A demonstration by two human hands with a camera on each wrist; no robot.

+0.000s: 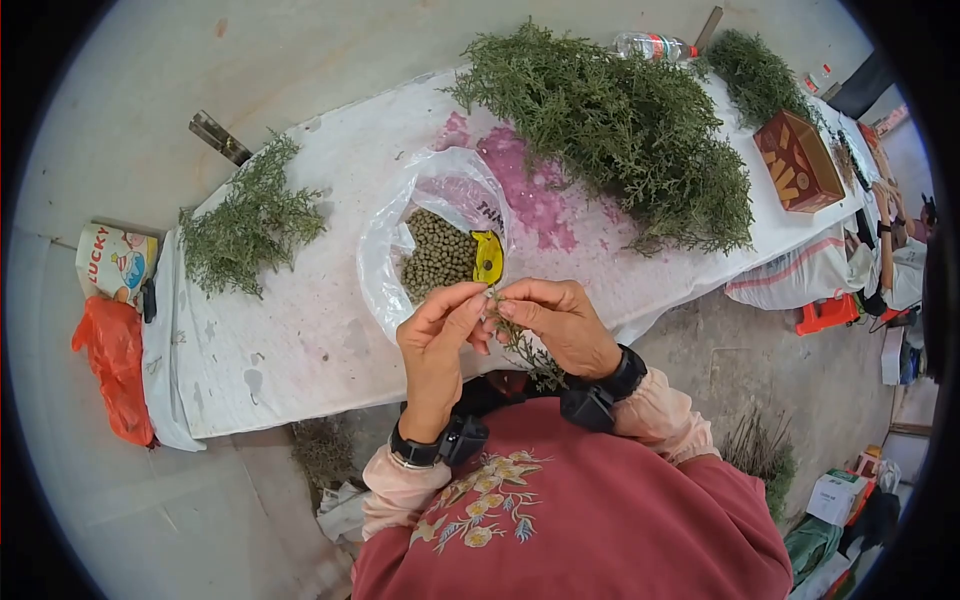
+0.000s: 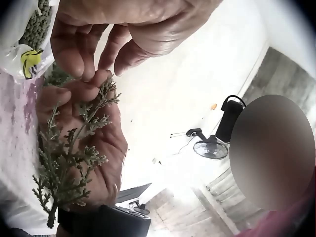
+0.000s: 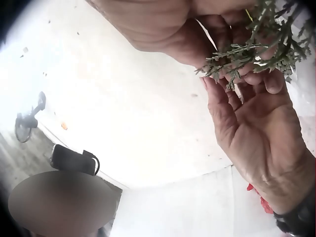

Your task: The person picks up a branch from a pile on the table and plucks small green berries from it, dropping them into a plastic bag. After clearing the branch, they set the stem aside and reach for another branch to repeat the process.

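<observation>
Over the near edge of the table, both hands meet at a small leafy evergreen sprig (image 1: 533, 362). My right hand (image 1: 565, 322) pinches it near the tip, and its stem hangs back below the palm toward the wrist. The fingertips of my left hand (image 1: 438, 335) come together at the sprig's tip, with thumb and forefinger pinched there. In the left wrist view the sprig (image 2: 74, 163) lies across the right palm (image 2: 109, 158). Just beyond the hands sits an open clear plastic bag (image 1: 377, 240) of small round greenish-brown seed cones (image 1: 436, 255), with a yellow packet (image 1: 487, 257) at its side.
A large heap of evergreen branches (image 1: 610, 130) covers the far right of the white-covered table (image 1: 290, 350); a smaller bunch (image 1: 250, 220) lies left. A plastic bottle (image 1: 655, 46) and red box (image 1: 797, 162) stand behind. A red bag (image 1: 115, 370) hangs at the left end.
</observation>
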